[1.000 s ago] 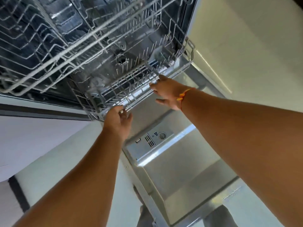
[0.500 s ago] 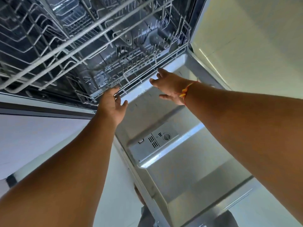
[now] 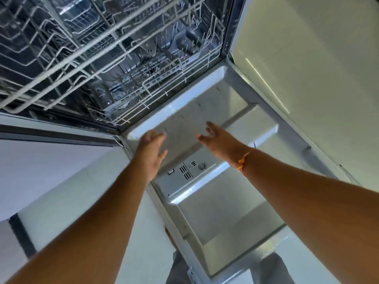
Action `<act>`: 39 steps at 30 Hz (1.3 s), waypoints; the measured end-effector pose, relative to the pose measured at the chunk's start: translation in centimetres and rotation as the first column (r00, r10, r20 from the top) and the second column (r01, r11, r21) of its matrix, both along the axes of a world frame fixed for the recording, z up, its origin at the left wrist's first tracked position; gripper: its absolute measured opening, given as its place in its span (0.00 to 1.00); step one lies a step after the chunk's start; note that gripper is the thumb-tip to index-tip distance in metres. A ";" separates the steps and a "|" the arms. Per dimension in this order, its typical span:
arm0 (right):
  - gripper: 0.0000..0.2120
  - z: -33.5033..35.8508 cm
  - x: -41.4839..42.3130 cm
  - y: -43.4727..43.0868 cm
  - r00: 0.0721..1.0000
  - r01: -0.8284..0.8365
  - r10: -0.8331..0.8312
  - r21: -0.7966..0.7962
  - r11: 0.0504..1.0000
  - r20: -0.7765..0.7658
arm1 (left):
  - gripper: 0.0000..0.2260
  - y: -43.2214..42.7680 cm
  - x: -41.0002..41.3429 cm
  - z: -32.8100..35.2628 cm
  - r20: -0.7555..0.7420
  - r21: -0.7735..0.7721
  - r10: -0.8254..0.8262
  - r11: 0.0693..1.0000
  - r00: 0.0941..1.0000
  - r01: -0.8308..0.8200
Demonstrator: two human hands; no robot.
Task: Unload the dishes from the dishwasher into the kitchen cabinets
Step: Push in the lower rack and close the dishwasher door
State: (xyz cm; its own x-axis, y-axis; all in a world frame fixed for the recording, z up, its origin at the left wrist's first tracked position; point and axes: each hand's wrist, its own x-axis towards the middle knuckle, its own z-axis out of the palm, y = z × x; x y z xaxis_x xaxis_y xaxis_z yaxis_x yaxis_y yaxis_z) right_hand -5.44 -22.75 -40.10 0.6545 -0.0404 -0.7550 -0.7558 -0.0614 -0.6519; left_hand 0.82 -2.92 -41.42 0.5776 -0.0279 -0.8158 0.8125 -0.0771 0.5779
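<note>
Now the fingers [image 3: 159, 136] of the left hand [image 3: 151, 154] are loose and apart, holding nothing, and those of the right hand [image 3: 220, 143] are likewise spread and empty, its thumb out to the side. A second ago both hands were at the front rim of the lower rack [image 3: 131, 117], the left curled on the wire and the right pressing beside it. They have since let go and drawn back. They hover near each other above the bare inner face of the open door [image 3: 225, 218], just short of the detergent dispenser [image 3: 190, 169]. The rack has slid off the door and sits back inside the dishwasher [image 3: 230, 27], beneath the upper rack [image 3: 61, 64], which juts out a little overhead. An orange thread [image 3: 243, 160] circles the right wrist. No dishes show in either rack from this angle, though the far corners are dark and hard to read. I judge the unloading finished or nearly so, and lifting the door shut looks like the natural next move; the cabinets themselves I cannot pick out.
</note>
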 end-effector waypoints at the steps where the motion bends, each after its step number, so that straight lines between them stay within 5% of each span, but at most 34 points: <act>1: 0.36 0.1 -1.4 0.1 1.000 0.016 -0.016 -0.027 1.000 -0.011 | 0.18 -1.0 -2.6 -0.1 0.002 0.054 -0.065 0.996 0.998 0.065; 5: 0.29 0.2 -9.5 0.4 0.990 -0.051 0.015 -0.254 0.966 -0.143 | 0.22 -4.6 -15.1 -0.7 -0.012 0.201 -0.334 0.923 0.942 0.330; 8: 0.25 0.3 -16.6 -0.1 0.968 -0.181 0.053 -0.539 0.822 -0.245 | 0.20 -6.1 -23.4 -0.3 -0.119 0.209 -0.552 0.798 0.825 0.564; 14: 0.26 2.0 -28.6 -2.8 0.868 -0.029 -0.370 -0.777 0.628 -0.331 | 0.27 -8.1 -33.0 0.3 -0.138 0.297 -0.870 0.419 0.472 0.858; 19: 0.32 0.0 -30.6 -5.1 0.626 0.329 -0.645 -0.602 0.728 -0.438 | 0.25 -9.5 -35.1 -0.5 -0.130 0.382 -0.927 0.280 0.352 0.881; 26: 0.21 -2.8 -29.4 -8.0 0.422 0.752 -0.749 -0.265 0.603 -0.511 | 0.25 -10.3 -36.2 -0.1 -0.112 0.486 -0.955 0.187 0.274 0.853; 35: 0.29 -4.8 -31.5 -7.3 0.323 0.915 -0.779 -0.032 0.401 -0.538 | 0.26 -9.6 -37.5 -0.4 -0.082 0.571 -0.976 0.121 0.203 0.812; 39: 0.29 -4.0 -31.8 -7.2 0.351 0.892 -0.784 -0.070 0.446 -0.512 | 0.26 -9.3 -37.8 0.1 -0.065 0.623 -0.978 0.116 0.199 0.773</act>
State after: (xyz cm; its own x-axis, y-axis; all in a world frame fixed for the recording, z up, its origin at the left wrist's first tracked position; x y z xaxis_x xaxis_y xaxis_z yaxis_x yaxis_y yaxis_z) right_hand -37.25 -29.91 -44.14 -0.0204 -0.2045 -0.9787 -0.5050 0.8469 -0.1665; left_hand -36.96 -12.19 -41.31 0.5844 -0.4257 -0.6908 -0.2456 -0.9042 0.3495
